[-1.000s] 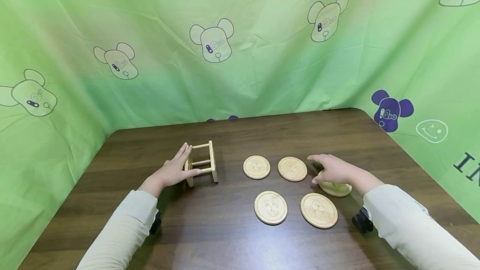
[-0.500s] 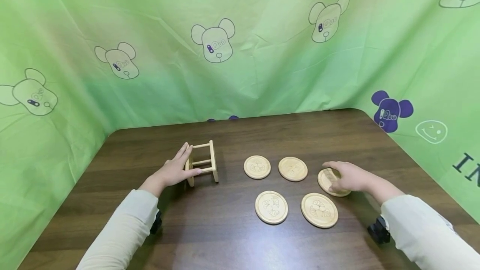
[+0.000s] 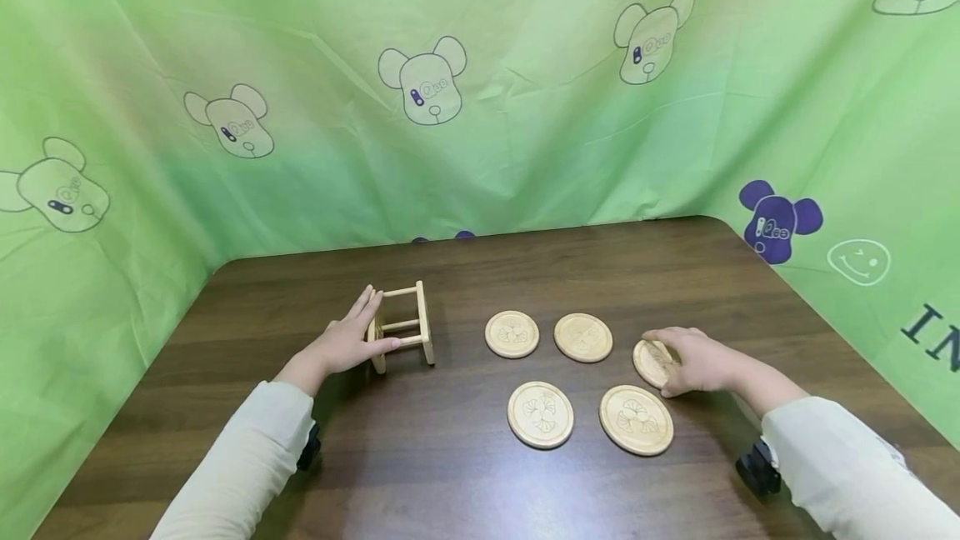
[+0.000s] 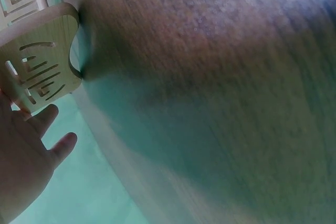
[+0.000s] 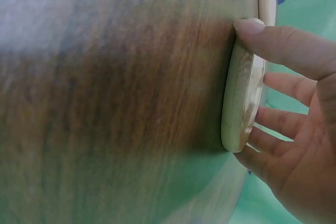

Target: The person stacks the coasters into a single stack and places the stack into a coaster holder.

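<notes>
On the left of the table, a small wooden coaster rack [image 3: 422,319] with slender rods joins two side panels. My left hand [image 3: 347,343] grips it at its left side, thumb along the near rod and fingers over the far part. A cut-out panel of the rack [image 4: 39,59] fills the upper left of the left wrist view, above my left hand [image 4: 26,156]. At the right, my right hand [image 3: 701,363] spans a round wooden coaster [image 3: 649,362], thumb at its near edge and fingers at the far edge. In the right wrist view, the thumb presses the rim of this coaster [image 5: 239,103].
Several more engraved round coasters lie flat in the middle: one back left [image 3: 512,334], one back right [image 3: 583,337], one front left [image 3: 540,415] and one front right [image 3: 636,420]. The dark wooden table [image 3: 442,473] ends at a green printed curtain [image 3: 330,165].
My right hand has moved right from beside the rightmost coaster onto it, and its thumb has shifted to the coaster's near edge. The left hand and rack have stayed put.
</notes>
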The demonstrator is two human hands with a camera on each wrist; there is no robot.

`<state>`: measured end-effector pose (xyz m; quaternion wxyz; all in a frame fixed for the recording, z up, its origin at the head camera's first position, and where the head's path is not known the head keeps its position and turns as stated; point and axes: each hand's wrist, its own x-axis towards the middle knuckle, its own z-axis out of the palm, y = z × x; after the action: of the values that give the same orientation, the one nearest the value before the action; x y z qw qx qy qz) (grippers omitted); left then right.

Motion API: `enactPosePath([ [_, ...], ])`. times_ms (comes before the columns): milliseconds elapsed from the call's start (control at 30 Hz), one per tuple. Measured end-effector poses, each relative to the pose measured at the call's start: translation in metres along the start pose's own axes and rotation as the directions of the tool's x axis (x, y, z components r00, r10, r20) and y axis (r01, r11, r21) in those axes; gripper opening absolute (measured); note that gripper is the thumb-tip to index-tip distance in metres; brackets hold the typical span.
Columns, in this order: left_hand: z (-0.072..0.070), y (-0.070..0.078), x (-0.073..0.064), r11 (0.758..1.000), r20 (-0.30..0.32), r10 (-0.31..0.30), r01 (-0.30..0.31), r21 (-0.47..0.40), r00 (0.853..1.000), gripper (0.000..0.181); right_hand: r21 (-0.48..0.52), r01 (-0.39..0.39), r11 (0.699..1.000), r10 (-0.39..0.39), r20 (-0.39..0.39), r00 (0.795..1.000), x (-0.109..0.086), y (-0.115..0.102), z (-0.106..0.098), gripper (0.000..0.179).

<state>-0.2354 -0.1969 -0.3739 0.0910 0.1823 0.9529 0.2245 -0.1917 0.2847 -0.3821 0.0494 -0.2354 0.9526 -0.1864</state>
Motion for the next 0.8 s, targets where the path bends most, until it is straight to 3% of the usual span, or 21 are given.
enactPosePath([
  [800,0.000,0.001,0.000,1.000,-0.040,0.017,-0.016,0.018,0.999,0.091,-0.035,0.026,0.999,-0.027,-0.030,0.999,0.015,-0.008,-0.008,0.068],
])
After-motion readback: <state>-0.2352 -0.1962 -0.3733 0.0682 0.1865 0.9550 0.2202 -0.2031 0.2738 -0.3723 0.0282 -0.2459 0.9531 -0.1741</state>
